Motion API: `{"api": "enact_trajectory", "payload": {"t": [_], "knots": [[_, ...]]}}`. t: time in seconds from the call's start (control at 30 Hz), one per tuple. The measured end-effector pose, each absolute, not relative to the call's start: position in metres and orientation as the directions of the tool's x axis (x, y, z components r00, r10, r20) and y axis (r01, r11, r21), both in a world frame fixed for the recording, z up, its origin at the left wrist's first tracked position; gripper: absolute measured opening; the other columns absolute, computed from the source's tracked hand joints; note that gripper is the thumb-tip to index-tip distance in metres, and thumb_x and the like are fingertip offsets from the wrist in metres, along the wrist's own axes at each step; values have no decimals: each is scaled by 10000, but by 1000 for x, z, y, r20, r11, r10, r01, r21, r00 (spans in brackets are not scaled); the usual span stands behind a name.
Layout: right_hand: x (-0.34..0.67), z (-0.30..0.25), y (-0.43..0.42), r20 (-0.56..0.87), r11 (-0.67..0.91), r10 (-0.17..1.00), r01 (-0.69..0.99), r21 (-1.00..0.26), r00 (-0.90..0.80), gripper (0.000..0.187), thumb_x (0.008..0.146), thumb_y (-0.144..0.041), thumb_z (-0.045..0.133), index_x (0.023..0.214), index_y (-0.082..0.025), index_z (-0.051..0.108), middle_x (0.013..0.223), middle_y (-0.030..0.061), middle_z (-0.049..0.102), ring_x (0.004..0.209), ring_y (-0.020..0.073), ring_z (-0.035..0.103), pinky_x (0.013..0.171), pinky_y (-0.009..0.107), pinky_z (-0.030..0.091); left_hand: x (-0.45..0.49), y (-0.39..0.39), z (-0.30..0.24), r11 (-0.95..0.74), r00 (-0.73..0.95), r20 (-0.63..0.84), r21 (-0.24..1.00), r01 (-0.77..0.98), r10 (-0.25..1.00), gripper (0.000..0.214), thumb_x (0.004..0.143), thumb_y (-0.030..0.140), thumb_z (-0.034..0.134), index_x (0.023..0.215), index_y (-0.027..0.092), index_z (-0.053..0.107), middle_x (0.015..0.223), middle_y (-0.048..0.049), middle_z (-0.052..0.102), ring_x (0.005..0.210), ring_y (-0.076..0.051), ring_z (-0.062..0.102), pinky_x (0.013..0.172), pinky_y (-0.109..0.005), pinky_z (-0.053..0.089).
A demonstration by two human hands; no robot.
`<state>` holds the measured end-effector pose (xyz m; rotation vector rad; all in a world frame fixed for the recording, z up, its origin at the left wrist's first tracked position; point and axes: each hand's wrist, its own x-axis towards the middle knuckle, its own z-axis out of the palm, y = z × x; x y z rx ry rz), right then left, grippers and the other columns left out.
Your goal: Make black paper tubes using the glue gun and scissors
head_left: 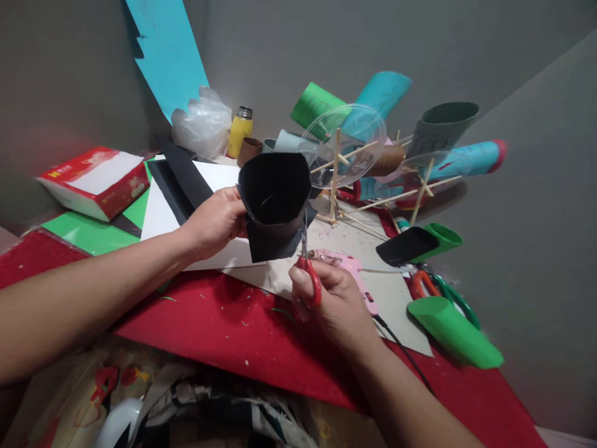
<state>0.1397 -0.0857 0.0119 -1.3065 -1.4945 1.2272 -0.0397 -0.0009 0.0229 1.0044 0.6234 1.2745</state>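
Observation:
My left hand (217, 224) grips a black paper tube (275, 190) by its left side, with its open end facing me. A flat black flap spreads out around the tube's lower end. My right hand (329, 292) has its fingers in the red handle of a pair of scissors (308, 280). Their metal blades point up and meet the right edge of the black paper. Behind my right hand lies a pink glue gun (359, 274) with a black cord, partly covered by the hand.
A frame of wooden sticks (336, 180) with clear plastic discs stands behind, beside several coloured paper tubes. A red tissue box (100, 180), a plastic bag (203, 124) and a yellow bottle (240, 132) are at the left and back. A green tube (457, 333) lies right on the red tabletop (224, 330).

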Motion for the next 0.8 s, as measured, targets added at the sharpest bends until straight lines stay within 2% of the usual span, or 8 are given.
{"api": "enact_trajectory", "payload": {"t": [0.13, 0.37, 0.63, 0.8], "knots": [[140, 12, -86, -22, 17, 985, 225, -974, -169, 490, 822, -553, 620, 532, -196, 451, 402, -50, 424, 386, 87, 363, 431, 236, 272, -40, -2, 23, -24, 215, 135, 892, -451, 967, 56, 662, 162, 704, 670, 169, 648, 631, 22, 624, 623, -137, 591, 602, -265, 479], [144, 10, -85, 22, 69, 982, 244, -967, -188, 477, 864, -510, 606, 540, -190, 465, 416, -45, 462, 413, 86, 382, 462, 239, 290, -40, -2, 25, 33, 276, 105, 890, -454, 955, 201, 671, 207, 722, 869, 184, 696, 740, 6, 679, 696, -160, 639, 659, -291, 516], [143, 10, -86, -2, 41, 981, 213, -976, -195, 471, 844, -509, 630, 542, -192, 457, 412, -50, 455, 398, 83, 376, 444, 236, 275, -41, -4, 25, 1, 250, 137, 875, -485, 959, 86, 657, 146, 719, 673, 182, 642, 618, 37, 622, 613, -130, 609, 588, -255, 507], [141, 11, -86, -42, -1, 980, 204, -979, -196, 482, 822, -544, 628, 536, -195, 458, 399, -52, 436, 388, 85, 367, 436, 234, 266, -43, -4, 30, 7, 267, 137, 879, -476, 954, 112, 652, 133, 721, 718, 187, 649, 683, 31, 649, 711, -151, 649, 680, -281, 518]]}}
